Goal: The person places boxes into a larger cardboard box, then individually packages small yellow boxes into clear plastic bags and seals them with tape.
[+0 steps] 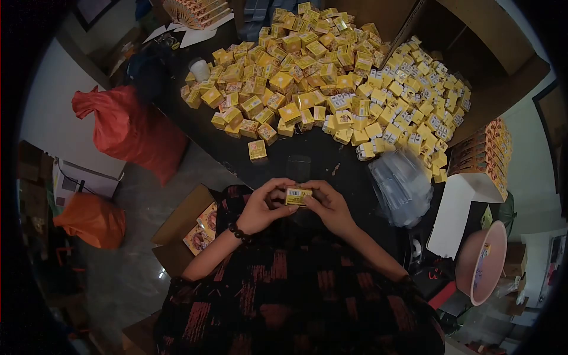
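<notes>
Between my two hands is a small yellow box [297, 196] with a barcode label facing up. My left hand [267, 203], with a dark bead bracelet at the wrist, grips its left side. On the right side, the fingers and thumb of my right hand [327, 204] are closed on the same box. Just beyond my hands a clear plastic piece [299, 164] lies on the black table [236, 155]. A single yellow box [257, 150] sits apart, ahead of my left hand. Beyond it rises a big heap of yellow boxes [290, 77].
Smaller yellow-and-white boxes [408, 100] spill from a large carton [497, 65] at right. Clear plastic sleeves [402, 189] lie near my right arm, beside a pink basin [482, 263]. Left are a red sack [130, 127], an orange bag [93, 219] and an open carton [177, 222].
</notes>
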A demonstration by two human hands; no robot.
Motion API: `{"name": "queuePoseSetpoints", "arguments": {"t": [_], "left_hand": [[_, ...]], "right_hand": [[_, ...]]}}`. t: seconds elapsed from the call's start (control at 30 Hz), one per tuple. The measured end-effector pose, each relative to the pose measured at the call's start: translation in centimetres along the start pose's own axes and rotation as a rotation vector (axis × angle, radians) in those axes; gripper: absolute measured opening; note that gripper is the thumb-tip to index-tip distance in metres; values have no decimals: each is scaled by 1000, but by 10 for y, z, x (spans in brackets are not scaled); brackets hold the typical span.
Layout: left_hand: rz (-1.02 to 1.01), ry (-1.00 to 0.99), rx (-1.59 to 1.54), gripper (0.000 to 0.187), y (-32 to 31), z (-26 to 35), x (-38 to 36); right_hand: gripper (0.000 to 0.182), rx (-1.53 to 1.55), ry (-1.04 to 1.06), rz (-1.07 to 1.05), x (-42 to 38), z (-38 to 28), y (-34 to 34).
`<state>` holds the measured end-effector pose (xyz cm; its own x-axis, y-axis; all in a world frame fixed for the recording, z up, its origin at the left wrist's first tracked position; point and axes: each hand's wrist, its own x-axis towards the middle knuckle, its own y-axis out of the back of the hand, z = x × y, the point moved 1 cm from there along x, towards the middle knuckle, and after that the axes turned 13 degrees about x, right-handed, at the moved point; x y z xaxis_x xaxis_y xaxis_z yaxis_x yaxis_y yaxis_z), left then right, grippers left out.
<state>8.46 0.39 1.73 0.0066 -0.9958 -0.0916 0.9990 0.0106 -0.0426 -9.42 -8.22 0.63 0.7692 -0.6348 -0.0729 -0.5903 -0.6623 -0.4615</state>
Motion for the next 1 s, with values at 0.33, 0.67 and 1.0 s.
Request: {"name": "queuePoseSetpoints", "arguments": {"t": [0.33, 0.67, 1.0], "left_hand": [[102, -155, 126, 57, -9, 9, 9], [37, -164, 330, 62, -11, 12, 9], [-22, -272, 524, 44, -10, 25, 12]], "right_hand": [[17, 156, 230, 7, 8, -10, 14], [12, -201, 119, 84, 15, -26, 12], [18, -437, 34, -56, 13, -41, 19]]}}
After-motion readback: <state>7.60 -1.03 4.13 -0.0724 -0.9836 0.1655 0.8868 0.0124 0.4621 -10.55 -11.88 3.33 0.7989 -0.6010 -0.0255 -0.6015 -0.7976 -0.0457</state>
